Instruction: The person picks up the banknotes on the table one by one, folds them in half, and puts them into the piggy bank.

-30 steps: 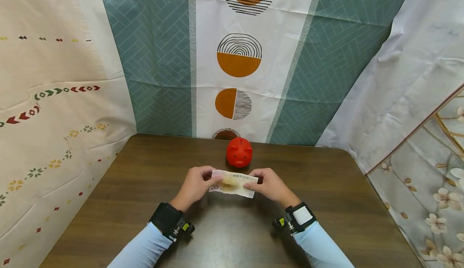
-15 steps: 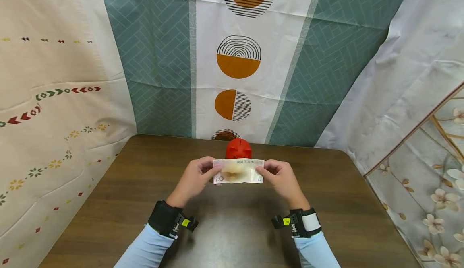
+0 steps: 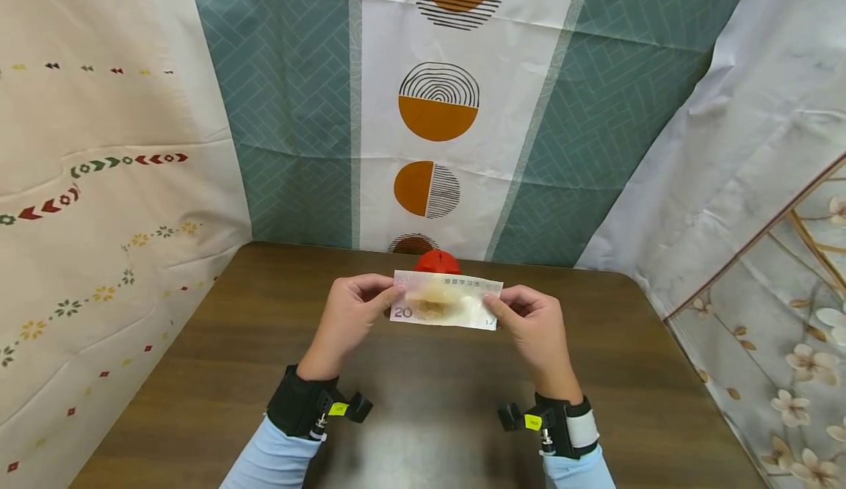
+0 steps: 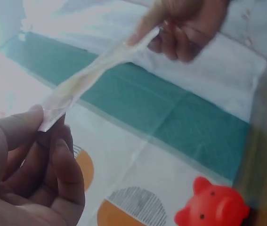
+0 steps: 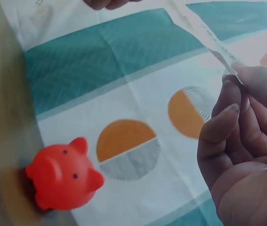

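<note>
banknote partly hides piggy bank from head view, not wrist views.

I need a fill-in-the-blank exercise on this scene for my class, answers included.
The left hand pinches the banknote beside a large printed number, ____.
Including the right hand, the number of hands pinching the banknote is ____.
In the head view, the banknote partly hides a piggy bank coloured ____.
Missing words: 20; two; red.

The number "20" is printed in bold at the lower left of a banknote, as seen from the head. A line of Chinese characters, 学习 legible among them, is set along the banknote's upper edge. Below it, a yellow label and a second yellow label are shown too small to be read.
</note>
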`<state>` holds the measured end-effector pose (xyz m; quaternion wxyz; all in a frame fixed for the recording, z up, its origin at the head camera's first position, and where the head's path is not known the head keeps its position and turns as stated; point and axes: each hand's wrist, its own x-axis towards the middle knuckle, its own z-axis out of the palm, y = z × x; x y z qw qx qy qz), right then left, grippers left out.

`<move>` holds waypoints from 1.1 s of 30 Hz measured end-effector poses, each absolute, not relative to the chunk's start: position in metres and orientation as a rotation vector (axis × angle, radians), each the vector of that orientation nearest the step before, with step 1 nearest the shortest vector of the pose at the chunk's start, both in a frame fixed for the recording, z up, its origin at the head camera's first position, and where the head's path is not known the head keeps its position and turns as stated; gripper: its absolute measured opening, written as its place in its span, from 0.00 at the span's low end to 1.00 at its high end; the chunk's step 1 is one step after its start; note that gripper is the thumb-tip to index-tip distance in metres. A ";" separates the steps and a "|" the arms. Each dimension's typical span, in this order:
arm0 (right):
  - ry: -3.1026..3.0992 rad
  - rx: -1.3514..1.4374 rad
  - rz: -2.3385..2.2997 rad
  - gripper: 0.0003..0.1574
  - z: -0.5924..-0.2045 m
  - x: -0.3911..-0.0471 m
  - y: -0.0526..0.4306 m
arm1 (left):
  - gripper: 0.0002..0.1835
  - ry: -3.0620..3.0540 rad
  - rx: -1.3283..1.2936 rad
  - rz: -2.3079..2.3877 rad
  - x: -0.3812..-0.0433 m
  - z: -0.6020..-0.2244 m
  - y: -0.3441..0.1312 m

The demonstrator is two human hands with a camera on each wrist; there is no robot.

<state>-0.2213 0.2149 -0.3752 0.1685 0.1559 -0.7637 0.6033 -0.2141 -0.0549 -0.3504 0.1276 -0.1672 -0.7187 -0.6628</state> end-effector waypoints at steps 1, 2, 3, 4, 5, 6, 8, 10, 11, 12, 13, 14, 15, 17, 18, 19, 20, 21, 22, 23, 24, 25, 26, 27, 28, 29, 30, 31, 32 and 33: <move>-2.165 0.441 1.730 0.05 -0.369 -0.216 0.213 | 0.04 -2.079 -0.494 -1.948 -0.213 -0.349 -0.056; -2.163 0.437 1.732 0.05 -0.364 -0.212 0.210 | 0.04 -2.066 -0.505 -1.970 -0.212 -0.348 -0.057; -2.161 0.441 1.730 0.05 -0.358 -0.207 0.208 | 0.04 -2.060 -0.517 -1.980 -0.211 -0.347 -0.058; -2.156 0.438 1.733 0.05 -0.353 -0.203 0.207 | 0.04 -2.058 -0.530 -1.983 -0.210 -0.347 -0.058; -2.157 0.439 1.733 0.05 -0.349 -0.199 0.205 | 0.04 -2.056 -0.538 -1.992 -0.211 -0.348 -0.059; -2.155 0.445 1.729 0.05 -0.346 -0.196 0.204 | 0.04 -2.061 -0.541 -1.994 -0.212 -0.350 -0.060; -2.166 0.450 1.713 0.04 -0.343 -0.193 0.203 | 0.03 -2.078 -0.538 -1.994 -0.215 -0.355 -0.063; -2.166 0.453 1.716 0.04 -0.342 -0.191 0.202 | 0.04 -2.105 -0.532 -1.981 -0.217 -0.359 -0.065; -2.163 0.456 1.720 0.05 -0.342 -0.190 0.202 | 0.04 -2.112 -0.534 -1.980 -0.218 -0.361 -0.066; -2.159 0.456 1.723 0.05 -0.342 -0.189 0.202 | 0.04 -2.120 -0.542 -1.972 -0.217 -0.362 -0.067; -2.151 0.454 1.734 0.05 -0.342 -0.189 0.203 | 0.05 -2.122 -0.555 -1.965 -0.217 -0.362 -0.067; -2.141 0.451 1.749 0.06 -0.343 -0.189 0.204 | 0.05 -2.123 -0.563 -1.958 -0.216 -0.362 -0.067; -2.134 0.447 1.765 0.06 -0.345 -0.190 0.205 | 0.05 -2.122 -0.570 -1.950 -0.215 -0.361 -0.066; -2.126 0.446 1.793 0.06 -0.348 -0.191 0.208 | 0.06 -2.117 -0.572 -1.944 -0.213 -0.360 -0.066; -2.118 0.444 1.810 0.06 -0.350 -0.192 0.210 | 0.06 -2.117 -0.569 -1.945 -0.212 -0.359 -0.066; -2.108 0.446 1.837 0.06 -0.352 -0.193 0.211 | 0.05 -2.115 -0.567 -1.950 -0.211 -0.358 -0.066; -2.095 0.454 1.861 0.06 -0.354 -0.194 0.213 | 0.05 -2.114 -0.564 -1.957 -0.210 -0.357 -0.065; -2.083 0.464 1.882 0.05 -0.355 -0.195 0.213 | 0.05 -2.107 -0.566 -1.969 -0.209 -0.356 -0.065; -2.065 0.481 1.909 0.05 -0.356 -0.195 0.214 | 0.05 -2.099 -0.569 -1.984 -0.208 -0.356 -0.065; -2.046 0.496 1.938 0.05 -0.356 -0.196 0.214 | 0.05 -2.087 -0.576 -2.001 -0.207 -0.355 -0.065; -2.027 0.513 1.969 0.05 -0.356 -0.196 0.214 | 0.05 -2.076 -0.583 -2.018 -0.206 -0.354 -0.065; -2.008 0.531 2.001 0.04 -0.356 -0.196 0.215 | 0.04 -2.064 -0.591 -2.030 -0.205 -0.353 -0.066; -1.991 0.547 2.026 0.04 -0.356 -0.195 0.215 | 0.04 -2.054 -0.599 -2.040 -0.205 -0.353 -0.066; -1.977 0.561 2.047 0.04 -0.356 -0.195 0.215 | 0.04 -2.043 -0.606 -2.048 -0.205 -0.353 -0.066; -1.962 0.575 2.068 0.04 -0.355 -0.195 0.215 | 0.04 -2.037 -0.614 -2.051 -0.205 -0.353 -0.066; -1.951 0.589 2.083 0.03 -0.355 -0.195 0.215 | 0.04 -2.033 -0.620 -2.054 -0.205 -0.353 -0.067; -1.939 0.602 2.100 0.03 -0.354 -0.194 0.215 | 0.03 -2.031 -0.628 -2.053 -0.206 -0.353 -0.067; -1.927 0.611 2.109 0.03 -0.354 -0.194 0.214 | 0.03 -2.029 -0.636 -2.052 -0.206 -0.354 -0.067; -1.916 0.618 2.113 0.03 -0.354 -0.194 0.214 | 0.03 -2.031 -0.639 -2.048 -0.207 -0.354 -0.067; -1.908 0.623 2.112 0.03 -0.353 -0.194 0.214 | 0.04 -2.029 -0.644 -2.047 -0.207 -0.354 -0.067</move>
